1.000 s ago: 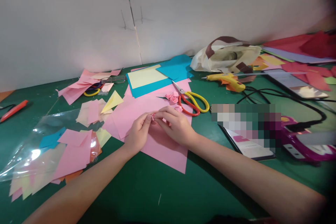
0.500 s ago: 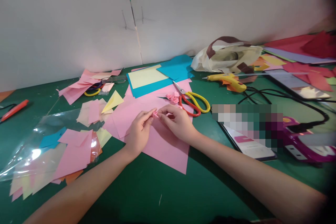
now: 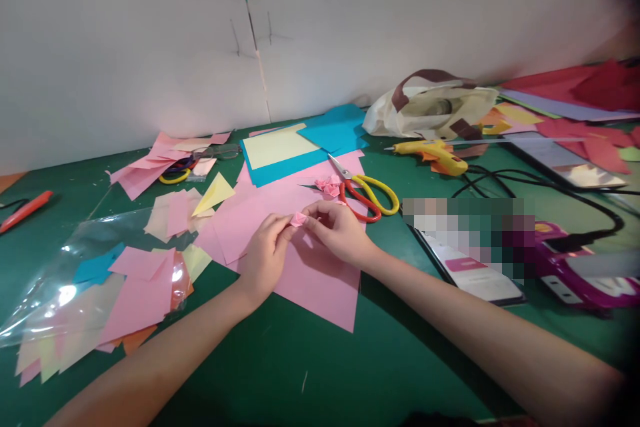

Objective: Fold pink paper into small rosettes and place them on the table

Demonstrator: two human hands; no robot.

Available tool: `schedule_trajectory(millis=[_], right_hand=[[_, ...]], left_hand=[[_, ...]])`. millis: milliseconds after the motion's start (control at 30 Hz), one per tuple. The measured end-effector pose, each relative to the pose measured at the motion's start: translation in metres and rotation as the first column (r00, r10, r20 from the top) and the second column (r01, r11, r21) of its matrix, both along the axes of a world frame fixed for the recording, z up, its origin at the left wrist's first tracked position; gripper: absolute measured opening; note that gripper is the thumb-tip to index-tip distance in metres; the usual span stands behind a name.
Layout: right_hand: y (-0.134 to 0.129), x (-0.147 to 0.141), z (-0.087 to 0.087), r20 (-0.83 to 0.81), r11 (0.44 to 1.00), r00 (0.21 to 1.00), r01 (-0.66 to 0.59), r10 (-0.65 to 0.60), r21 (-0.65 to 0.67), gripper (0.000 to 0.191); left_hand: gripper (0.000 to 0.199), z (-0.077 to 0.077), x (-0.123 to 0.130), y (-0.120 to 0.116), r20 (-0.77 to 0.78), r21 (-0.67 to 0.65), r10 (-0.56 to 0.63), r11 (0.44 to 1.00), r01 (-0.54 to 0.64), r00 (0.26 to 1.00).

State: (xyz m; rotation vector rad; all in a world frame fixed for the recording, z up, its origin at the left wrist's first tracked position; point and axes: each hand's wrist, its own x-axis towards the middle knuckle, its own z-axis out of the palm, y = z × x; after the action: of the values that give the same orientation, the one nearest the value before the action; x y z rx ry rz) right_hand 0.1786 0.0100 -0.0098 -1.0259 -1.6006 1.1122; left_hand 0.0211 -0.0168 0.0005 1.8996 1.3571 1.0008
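A small folded pink paper piece [image 3: 299,219] sits between my fingertips, above the large pink sheets [image 3: 320,293]. My left hand [image 3: 265,250] pinches its left side with thumb and forefinger. On its right side, my right hand [image 3: 340,233] grips it the same way, fingers curled. Just beyond the right hand lie several pink paper flowers [image 3: 329,185]. Scissors [image 3: 367,195] with red and yellow handles rest partly open beside the flowers, their blades pointing away from me.
To the left, a clear plastic bag [image 3: 55,280] lies over coloured paper scraps. Blue sheets [image 3: 340,127] and a cloth bag [image 3: 430,110] are at the back. A yellow glue gun [image 3: 433,155], a phone [image 3: 480,277] and a purple power strip [image 3: 575,280] with black cables stand right.
The pink paper piece has been turned between my fingers, so a broader folded face now shows. Both hands have stayed in nearly the same place.
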Motion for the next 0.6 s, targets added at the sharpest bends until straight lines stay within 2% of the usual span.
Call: schedule_trajectory(millis=[167, 467, 600], right_hand=[[-0.0002, -0.0003, -0.0030, -0.007, 1.000, 1.000, 0.009, -0.009, 0.028, 0.016], [-0.0018, -0.0002, -0.0024, 0.083, 0.994, 0.996, 0.019, -0.028, 0.104, 0.010], [-0.0033, -0.0006, -0.0021, 0.132, 0.978, 0.989, 0.033, -0.061, 0.207, 0.008]], left_hand=[[0.031, -0.0002, -0.0002, -0.0006, -0.008, -0.017, -0.016, 1.000, 0.016, 1.000], [0.034, 0.0021, 0.0001, 0.0004, 0.036, -0.059, -0.011, 0.998, 0.013, 0.999], [0.033, 0.0037, 0.0003, 0.0019, 0.058, -0.074, -0.019, 0.997, 0.024, 0.998]])
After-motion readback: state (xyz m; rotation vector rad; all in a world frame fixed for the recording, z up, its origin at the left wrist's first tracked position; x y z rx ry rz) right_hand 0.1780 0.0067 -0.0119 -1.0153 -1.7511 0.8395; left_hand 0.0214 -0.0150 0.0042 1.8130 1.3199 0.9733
